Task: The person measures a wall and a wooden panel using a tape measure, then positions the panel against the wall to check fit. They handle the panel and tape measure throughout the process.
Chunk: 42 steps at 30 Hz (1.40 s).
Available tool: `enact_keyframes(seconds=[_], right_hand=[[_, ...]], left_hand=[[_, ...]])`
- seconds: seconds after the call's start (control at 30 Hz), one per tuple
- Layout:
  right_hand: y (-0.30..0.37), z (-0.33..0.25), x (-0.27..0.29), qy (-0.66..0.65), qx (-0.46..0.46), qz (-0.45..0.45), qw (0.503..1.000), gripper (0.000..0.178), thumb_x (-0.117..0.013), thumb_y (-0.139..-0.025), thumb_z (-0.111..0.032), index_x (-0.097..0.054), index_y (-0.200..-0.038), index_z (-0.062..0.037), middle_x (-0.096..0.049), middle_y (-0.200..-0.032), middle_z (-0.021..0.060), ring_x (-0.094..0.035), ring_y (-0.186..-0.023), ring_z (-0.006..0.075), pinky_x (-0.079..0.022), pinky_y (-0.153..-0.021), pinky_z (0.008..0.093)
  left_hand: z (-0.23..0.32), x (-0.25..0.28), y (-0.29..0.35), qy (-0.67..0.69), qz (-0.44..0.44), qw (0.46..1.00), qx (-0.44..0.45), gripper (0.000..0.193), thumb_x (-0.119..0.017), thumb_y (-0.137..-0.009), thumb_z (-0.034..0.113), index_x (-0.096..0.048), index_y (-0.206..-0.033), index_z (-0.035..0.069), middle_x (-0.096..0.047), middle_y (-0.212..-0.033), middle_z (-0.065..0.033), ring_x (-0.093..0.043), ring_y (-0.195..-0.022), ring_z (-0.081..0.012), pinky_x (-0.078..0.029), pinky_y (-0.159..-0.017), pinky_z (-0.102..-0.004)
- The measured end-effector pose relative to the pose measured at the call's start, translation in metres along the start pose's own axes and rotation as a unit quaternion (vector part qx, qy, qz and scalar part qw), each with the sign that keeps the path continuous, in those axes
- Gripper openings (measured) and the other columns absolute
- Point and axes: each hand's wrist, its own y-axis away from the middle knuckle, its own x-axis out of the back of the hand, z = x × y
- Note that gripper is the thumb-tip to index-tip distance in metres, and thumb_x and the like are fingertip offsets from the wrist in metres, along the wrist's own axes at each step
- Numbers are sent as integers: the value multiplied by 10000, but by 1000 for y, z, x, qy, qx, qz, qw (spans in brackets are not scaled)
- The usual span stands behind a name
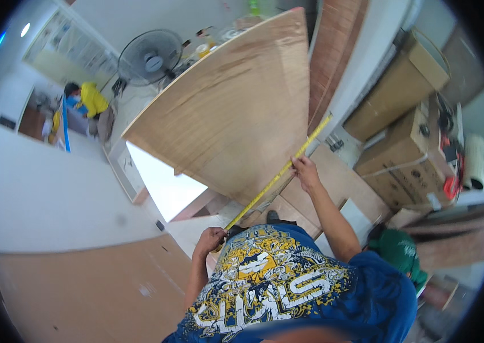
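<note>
A yellow tape measure (265, 190) is stretched along the near edge of a large plywood panel (236, 108). At its lower left end my left hand (212, 239) is closed around the tape's case, which is mostly hidden by the fingers. My right hand (306, 173) pinches the blade further along, by the panel's right corner. Beyond that hand the blade's free end sticks out past the panel.
A standing fan (149, 60) and bottles are behind the panel. Cardboard boxes (396, 154) and a tall carton (396, 86) stand at right. A person in yellow (92, 103) works at far left; someone in green (399, 254) is close at right. Brown sheeting (93, 286) lies at lower left.
</note>
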Motion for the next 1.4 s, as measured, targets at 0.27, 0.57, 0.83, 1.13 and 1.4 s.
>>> enact_keyframes(seconds=[0.27,0.57,0.83,1.13,1.4], right_hand=[[-27,-108,-71,-107,74,-36,991,219,-579,-961,-306,-609,-945,-89,-598,-847,6,-593,-765,114,-470,-659,270],[-69,-178,-129,-185,138,-81,970,193,-569,-967,-272,-620,-913,-94,-621,-822,-11,-587,-715,85,-473,-630,242],[-78,-191,-143,-208,143,-105,962,180,-574,-966,-262,-624,-911,-97,-624,-810,-12,-587,-708,78,-475,-612,227],[-88,-202,-152,-215,132,-89,964,172,-566,-968,-244,-611,-912,-88,-614,-791,-7,-584,-687,85,-481,-577,237],[-73,-142,-131,-100,102,-148,979,286,-578,-961,-284,-593,-1146,-67,-658,-1005,46,-595,-865,130,-487,-737,282]], left_hand=[[99,96,6,-107,189,975,-49,345,-574,-891,331,-686,-828,11,-620,-630,-131,-611,-592,-252,-471,-604,-383],[182,140,16,-135,294,943,-74,334,-567,-915,297,-672,-840,-11,-583,-566,-124,-580,-526,-230,-449,-551,-363],[192,146,19,-151,321,931,-91,339,-563,-911,294,-679,-847,-19,-577,-567,-134,-575,-529,-241,-445,-555,-371],[188,166,10,-207,342,913,-89,353,-556,-910,328,-695,-833,13,-633,-649,-169,-634,-623,-298,-466,-608,-407],[174,233,13,-160,218,956,-116,398,-560,-911,351,-684,-808,-12,-638,-670,-85,-586,-630,-158,-465,-609,-328]])
